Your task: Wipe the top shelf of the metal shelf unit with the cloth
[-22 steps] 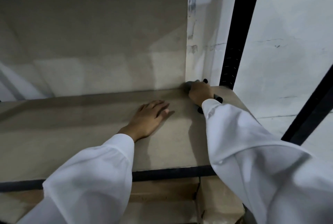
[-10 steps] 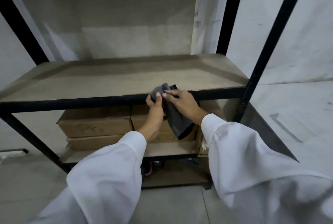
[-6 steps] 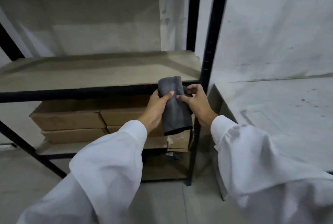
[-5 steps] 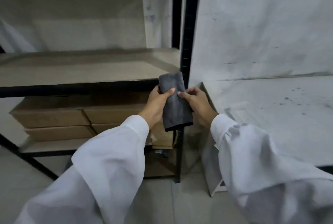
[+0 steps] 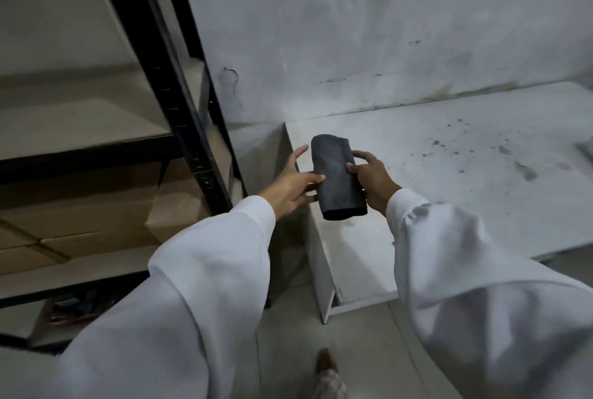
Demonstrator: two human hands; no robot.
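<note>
At the far left stands the metal shelf unit (image 5: 179,90), its black, slotted upright leaning across the view and its flat shelf board (image 5: 80,116) a matte tan. Brown cardboard boxes (image 5: 83,215) with plain, smooth faces fill the level below. Right of the upright, the left hand (image 5: 293,187) is mostly open, fingers spread, its thumb tip touching the cloth's left edge. The cloth (image 5: 337,177) is dark grey and soft-looking, folded into a narrow oblong; its long axis runs away from the person, tilted slightly, with the rounded fold at the far end and the loose open edge nearest. It hangs in the air just above the white counter (image 5: 465,180), well clear of the shelf. The right hand (image 5: 373,178) grips its right side, thumb on top. The counter's surface is smooth but speckled with dark spots.
</note>
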